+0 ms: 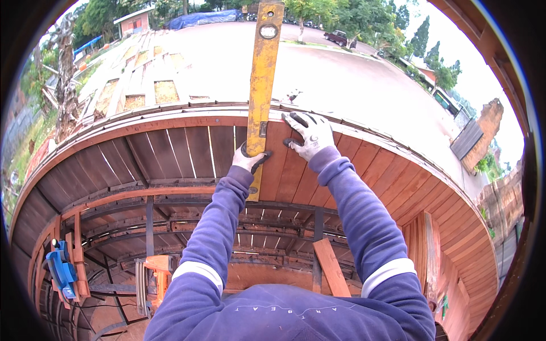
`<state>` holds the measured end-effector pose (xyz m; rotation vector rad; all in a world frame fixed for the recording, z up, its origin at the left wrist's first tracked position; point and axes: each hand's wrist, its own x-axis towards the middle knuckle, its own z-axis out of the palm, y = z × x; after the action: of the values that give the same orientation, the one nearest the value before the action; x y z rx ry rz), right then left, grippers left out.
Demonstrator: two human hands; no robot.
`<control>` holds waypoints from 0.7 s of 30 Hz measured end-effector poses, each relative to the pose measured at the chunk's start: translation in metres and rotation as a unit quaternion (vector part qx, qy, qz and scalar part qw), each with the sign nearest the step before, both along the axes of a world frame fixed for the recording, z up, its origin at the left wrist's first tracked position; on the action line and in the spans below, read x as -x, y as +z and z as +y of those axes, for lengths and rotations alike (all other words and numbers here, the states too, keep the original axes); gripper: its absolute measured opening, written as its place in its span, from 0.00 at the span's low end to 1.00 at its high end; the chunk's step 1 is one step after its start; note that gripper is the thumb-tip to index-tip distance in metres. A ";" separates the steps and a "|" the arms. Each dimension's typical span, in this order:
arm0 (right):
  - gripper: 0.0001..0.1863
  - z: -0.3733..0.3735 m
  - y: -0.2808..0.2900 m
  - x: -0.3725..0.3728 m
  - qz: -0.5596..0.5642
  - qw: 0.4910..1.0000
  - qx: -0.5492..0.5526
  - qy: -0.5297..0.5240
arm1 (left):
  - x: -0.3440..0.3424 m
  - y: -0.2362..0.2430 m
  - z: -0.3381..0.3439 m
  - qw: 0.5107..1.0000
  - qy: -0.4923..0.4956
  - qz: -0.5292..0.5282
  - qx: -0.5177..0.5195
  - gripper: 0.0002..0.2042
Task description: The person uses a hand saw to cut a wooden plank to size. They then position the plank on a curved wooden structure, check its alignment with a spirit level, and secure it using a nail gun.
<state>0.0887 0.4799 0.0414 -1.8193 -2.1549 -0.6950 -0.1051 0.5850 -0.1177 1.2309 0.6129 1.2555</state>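
Observation:
My left hand, in a white glove with dark fingertips, is closed around the lower part of a long yellow spirit level. The level stands across the boards, its far end reaching past the outer rim. Just right of it, my right hand, gloved alike, rests with spread fingers on the outer end of a reddish wooden plank. That plank lies along the level's right edge, beside a row of fitted planks curving away to the right.
Dark slats with gaps continue left behind a curved wooden rail. A blue power tool sits at far left, and an orange nail gun near my left arm. A loose board leans below my right arm. Beyond the rim lies pale paving.

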 end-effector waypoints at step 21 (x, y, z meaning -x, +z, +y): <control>0.38 -0.001 0.004 0.001 -0.015 0.998 0.053 -0.027 | 0.001 0.012 -0.010 0.998 0.026 0.052 -0.023 0.17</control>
<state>0.0882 0.4787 0.0456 -1.9379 -2.2088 -0.6352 -0.1063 0.5746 -0.1062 1.3317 0.6993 1.2613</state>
